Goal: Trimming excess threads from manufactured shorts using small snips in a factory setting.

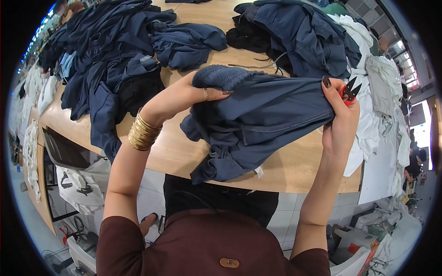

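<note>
Spanning the gap between our hands, the dark blue garment (281, 108) is held over the wooden table (297, 170), its lower folds hanging toward the near edge; we cannot tell whether they touch it. Our left hand (197, 89) grips the gathered, elasticated part, thumb pressed on the cloth and the other fingers hidden beneath. Our right hand (340, 103) pinches the opposite end under the thumb, with red-handled snips (351, 92) also tucked in it, black blades pointing up. Beyond, we have dark blue heaps at left (108, 43) and right (311, 39), and white garments (363, 138) beside our right arm.
</note>
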The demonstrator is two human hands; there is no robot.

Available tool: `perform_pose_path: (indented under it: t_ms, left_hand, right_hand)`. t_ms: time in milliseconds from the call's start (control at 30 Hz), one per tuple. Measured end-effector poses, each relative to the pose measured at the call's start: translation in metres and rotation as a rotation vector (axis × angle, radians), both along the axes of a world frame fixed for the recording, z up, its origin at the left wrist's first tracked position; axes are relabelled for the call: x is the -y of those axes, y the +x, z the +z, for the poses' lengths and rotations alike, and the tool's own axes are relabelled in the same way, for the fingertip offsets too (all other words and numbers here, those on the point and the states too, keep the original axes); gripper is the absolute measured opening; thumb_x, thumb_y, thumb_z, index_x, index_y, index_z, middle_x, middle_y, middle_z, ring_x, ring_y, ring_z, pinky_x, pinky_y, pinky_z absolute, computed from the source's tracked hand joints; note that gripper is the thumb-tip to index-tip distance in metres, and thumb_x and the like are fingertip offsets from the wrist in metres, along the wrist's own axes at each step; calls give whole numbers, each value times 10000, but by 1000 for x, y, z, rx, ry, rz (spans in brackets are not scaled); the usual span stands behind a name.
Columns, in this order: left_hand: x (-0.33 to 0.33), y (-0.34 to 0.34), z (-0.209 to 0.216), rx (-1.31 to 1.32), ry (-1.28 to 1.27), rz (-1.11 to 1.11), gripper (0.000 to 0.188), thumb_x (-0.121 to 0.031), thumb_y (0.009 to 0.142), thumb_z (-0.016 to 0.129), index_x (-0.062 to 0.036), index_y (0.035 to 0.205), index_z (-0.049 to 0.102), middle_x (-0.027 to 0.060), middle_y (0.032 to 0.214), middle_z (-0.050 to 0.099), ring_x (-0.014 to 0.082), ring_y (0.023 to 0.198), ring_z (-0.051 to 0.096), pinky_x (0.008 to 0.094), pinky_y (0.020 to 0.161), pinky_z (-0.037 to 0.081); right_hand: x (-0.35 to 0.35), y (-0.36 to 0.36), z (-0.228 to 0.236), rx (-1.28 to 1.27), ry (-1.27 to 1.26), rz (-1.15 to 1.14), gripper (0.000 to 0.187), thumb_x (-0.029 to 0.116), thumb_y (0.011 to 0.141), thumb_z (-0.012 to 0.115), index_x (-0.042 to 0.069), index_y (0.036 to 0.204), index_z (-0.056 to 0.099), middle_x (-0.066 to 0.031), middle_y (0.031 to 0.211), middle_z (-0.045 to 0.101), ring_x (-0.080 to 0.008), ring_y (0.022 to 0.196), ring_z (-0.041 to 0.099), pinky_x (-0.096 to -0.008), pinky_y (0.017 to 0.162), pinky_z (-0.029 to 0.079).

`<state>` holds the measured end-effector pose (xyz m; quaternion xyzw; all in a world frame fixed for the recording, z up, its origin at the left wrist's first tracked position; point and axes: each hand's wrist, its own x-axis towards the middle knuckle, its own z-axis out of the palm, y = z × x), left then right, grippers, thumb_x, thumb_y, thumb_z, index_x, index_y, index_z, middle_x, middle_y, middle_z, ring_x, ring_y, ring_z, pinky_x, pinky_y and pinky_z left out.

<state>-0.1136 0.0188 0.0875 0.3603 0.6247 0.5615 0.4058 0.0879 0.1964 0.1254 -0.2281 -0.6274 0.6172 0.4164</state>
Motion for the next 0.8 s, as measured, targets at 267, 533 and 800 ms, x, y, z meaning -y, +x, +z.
perform_pose_path:
  t_ms: [267, 533, 800]
  left_hand:
    - [17, -25, -29, 425, 260, 12, 319, -140, 835, 628, 6, 1111, 564, 50, 1024, 614, 125, 907, 587, 248, 830, 462]
    - [24, -45, -46, 732, 498, -360, 383, -82, 772, 618, 27, 1128, 528, 97, 1055, 594, 175, 906, 584, 282, 826, 473]
    - [40, -80, -30, 622, 676, -27, 309, -178, 934, 432, 29, 1140, 533, 114, 1087, 607, 179, 916, 601, 298, 883, 463]
  right_hand:
    - [9, 17, -2, 253, 398, 1130, 95, 54, 769, 644, 4, 845, 668, -87, 862, 663, -113, 766, 618, -193, 593, 459]
    - [16, -49, -101, 228, -308, 870, 582, -29, 713, 635, 63, 1263, 471, -59, 1221, 520, -43, 840, 516, -187, 773, 427]
    - [-5, -39, -69, 367, -60, 576, 116, 86, 699, 686, 49, 696, 576, 29, 697, 548, -46, 647, 487, -183, 594, 371]
